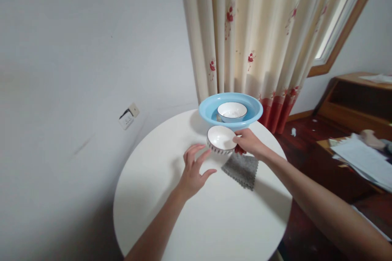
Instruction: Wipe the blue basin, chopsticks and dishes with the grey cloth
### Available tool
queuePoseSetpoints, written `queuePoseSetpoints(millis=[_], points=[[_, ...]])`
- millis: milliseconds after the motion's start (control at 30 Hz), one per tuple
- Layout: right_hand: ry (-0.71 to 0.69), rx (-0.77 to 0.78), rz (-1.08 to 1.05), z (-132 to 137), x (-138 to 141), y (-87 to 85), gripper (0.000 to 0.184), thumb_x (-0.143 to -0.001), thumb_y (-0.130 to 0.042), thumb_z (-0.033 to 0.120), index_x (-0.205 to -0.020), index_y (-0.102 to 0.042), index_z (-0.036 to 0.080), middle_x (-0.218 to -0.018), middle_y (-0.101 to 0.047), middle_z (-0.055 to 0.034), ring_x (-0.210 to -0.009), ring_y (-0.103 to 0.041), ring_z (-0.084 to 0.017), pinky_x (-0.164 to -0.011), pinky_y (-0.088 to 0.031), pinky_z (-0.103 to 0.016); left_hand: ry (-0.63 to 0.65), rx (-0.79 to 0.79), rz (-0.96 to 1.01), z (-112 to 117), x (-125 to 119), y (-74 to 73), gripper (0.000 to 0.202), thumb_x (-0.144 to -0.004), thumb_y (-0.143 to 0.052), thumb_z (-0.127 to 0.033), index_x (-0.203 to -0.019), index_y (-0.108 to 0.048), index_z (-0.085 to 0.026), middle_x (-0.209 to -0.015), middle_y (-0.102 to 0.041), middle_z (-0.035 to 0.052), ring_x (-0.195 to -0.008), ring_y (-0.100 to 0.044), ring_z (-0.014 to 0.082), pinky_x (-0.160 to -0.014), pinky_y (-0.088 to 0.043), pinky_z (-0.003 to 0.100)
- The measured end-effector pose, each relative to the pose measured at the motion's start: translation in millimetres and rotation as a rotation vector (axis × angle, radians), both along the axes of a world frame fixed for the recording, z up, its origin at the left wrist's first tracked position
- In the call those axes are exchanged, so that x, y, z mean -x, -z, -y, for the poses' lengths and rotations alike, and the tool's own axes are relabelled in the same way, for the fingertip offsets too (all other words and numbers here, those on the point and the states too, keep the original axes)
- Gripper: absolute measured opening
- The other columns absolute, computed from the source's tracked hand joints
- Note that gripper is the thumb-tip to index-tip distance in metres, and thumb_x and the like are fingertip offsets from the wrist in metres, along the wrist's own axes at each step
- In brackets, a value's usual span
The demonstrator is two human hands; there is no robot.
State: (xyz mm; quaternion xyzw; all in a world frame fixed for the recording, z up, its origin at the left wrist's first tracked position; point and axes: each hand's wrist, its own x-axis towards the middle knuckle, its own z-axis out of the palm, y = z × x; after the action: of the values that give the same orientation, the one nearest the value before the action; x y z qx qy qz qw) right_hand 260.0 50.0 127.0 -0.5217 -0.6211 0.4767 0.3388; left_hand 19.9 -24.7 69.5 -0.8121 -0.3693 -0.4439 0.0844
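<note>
A small white bowl (221,138) with dark marks around its outside is held above the table by my right hand (246,143), which grips the rim on its right side. My left hand (195,169) is just left of and below the bowl, fingers spread and curved, holding nothing. Beneath the bowl and my right hand lies a folded grey cloth (241,169) with a scalloped edge. Behind them stands a light blue basin (211,116); a larger white bowl (232,111) with a dark rim sits inside it, beside some thin striped item I cannot make out.
The round white table (147,195) stands close to a pale wall with a power socket (126,120). A flowered curtain (251,40) hangs right behind the basin. To the right, papers (364,159) lie on a low surface, near a wooden cabinet (361,94).
</note>
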Motion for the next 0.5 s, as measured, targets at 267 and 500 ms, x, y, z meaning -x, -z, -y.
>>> queuePoseSetpoints(millis=[267, 500], points=[[0.411, 0.016, -0.031, -150, -32, -47.3, 0.013, -0.083, -0.053, 0.010, -0.079, -0.065, 0.008, -0.046, -0.060, -0.0063, -0.037, -0.050, -0.010, -0.036, -0.036, -0.017, -0.087, 0.153, 0.073, -2, 0, 3.1, 0.050, -0.092, -0.059, -0.017, -0.139, -0.043, -0.025, -0.126, -0.053, 0.0116, -0.122, -0.048, 0.0256, -0.105, -0.041, 0.047], [0.500, -0.085, 0.041, -225, -19, -12.9, 0.019, -0.089, -0.059, 0.018, -0.087, -0.067, 0.001, -0.049, -0.057, -0.0085, -0.047, -0.060, -0.020, -0.047, -0.048, -0.030, -0.190, 0.181, 0.135, -6, 6, 2.0, 0.037, -0.095, -0.049, -0.016, -0.131, -0.052, -0.023, -0.121, -0.057, 0.0103, -0.117, -0.050, 0.0250, -0.102, -0.042, 0.045]])
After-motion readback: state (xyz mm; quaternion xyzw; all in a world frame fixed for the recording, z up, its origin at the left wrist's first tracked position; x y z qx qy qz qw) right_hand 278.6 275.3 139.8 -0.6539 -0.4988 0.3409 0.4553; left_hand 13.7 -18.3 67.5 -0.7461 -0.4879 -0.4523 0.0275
